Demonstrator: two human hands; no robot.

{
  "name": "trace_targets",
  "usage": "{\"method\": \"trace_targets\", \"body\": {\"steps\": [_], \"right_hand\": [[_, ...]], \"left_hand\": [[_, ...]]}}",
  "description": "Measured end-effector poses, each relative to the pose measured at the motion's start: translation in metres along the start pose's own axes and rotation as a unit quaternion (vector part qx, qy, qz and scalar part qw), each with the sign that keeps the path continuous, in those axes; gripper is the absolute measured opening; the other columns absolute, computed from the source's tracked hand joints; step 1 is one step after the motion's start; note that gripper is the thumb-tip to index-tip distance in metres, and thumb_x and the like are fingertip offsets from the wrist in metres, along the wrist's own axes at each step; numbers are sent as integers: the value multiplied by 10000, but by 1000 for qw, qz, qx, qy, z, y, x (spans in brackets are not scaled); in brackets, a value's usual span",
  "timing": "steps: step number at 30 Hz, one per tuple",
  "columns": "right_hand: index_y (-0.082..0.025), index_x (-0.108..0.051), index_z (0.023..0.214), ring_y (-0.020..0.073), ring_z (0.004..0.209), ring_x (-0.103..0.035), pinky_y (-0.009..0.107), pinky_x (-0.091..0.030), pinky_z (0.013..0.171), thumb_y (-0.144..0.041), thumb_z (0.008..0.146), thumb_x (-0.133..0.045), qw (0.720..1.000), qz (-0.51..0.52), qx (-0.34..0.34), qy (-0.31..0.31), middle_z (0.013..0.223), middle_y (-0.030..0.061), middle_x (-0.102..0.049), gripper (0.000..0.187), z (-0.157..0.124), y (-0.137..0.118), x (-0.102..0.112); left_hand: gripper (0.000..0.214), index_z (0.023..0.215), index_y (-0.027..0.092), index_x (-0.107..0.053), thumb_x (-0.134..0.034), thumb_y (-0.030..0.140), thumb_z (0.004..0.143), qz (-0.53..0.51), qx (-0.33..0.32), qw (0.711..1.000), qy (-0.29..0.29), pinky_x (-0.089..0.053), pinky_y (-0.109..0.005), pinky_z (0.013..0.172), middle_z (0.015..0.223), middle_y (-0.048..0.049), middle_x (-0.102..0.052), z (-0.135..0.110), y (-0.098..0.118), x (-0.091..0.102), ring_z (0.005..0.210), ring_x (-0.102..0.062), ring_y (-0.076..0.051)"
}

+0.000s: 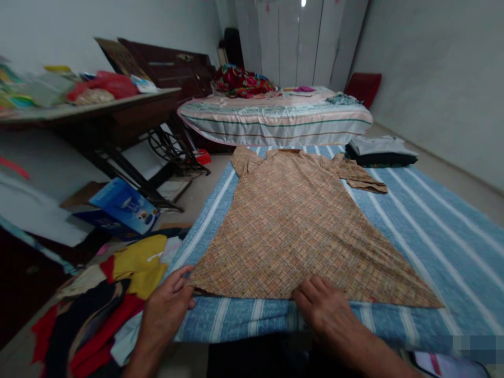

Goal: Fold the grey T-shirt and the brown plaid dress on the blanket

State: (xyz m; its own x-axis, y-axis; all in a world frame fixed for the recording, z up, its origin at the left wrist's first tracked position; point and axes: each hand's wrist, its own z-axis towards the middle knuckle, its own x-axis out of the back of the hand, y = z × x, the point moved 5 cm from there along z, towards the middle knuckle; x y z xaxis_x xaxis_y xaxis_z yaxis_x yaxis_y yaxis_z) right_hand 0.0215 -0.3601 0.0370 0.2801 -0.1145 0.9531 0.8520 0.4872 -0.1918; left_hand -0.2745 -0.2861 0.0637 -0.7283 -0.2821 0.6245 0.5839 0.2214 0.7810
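A brown checked short-sleeved shirt [283,226] lies spread out on a blue and white striped sheet [444,231]. Its collar and sleeves point away from me, and its wide hem runs along the near edge. My left hand [169,299] is closed on the left corner of the hem, pinching the cloth between thumb and fingers. At the middle of the hem, my right hand [318,304] has its fingers curled over the fabric; its thumb is hidden. A few creases cross the upper part of the shirt.
Folded clothes [381,151] are stacked at the sheet's far right. A heap of loose clothes [137,262] lies low on the left, beside a blue carton [124,207]. A treadle sewing table [118,107] stands left; another bed [275,121] is behind.
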Motion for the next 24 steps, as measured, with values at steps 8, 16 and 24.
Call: {"method": "trace_targets", "body": {"steps": [8,16,24], "right_hand": [[-211,-542,760,189,701,-520,308,-355,626,-66,710,-670,999,-21,-3,29,748,1,-587,200,3,9,-21],[-221,-573,749,173,694,-559,286,-375,601,-285,771,-714,999,0,-29,21,726,-10,-611,157,13,9,-13],[-192,-579,750,214,715,-554,315,-398,581,-186,736,-699,996,-55,-69,-8,744,44,-606,121,19,4,-25]], "left_hand": [[509,990,161,-653,-585,417,556,-61,46,996,-38,-445,-238,457,389,50,-535,-6,-5,0,428,-540,-163],[347,867,189,-678,-596,380,589,-118,21,993,-9,-443,-252,503,404,50,-547,-8,22,11,427,-523,-150],[295,767,230,-678,-619,401,534,-135,33,990,3,-450,-276,519,397,48,-547,-7,34,13,428,-517,-165]]}}
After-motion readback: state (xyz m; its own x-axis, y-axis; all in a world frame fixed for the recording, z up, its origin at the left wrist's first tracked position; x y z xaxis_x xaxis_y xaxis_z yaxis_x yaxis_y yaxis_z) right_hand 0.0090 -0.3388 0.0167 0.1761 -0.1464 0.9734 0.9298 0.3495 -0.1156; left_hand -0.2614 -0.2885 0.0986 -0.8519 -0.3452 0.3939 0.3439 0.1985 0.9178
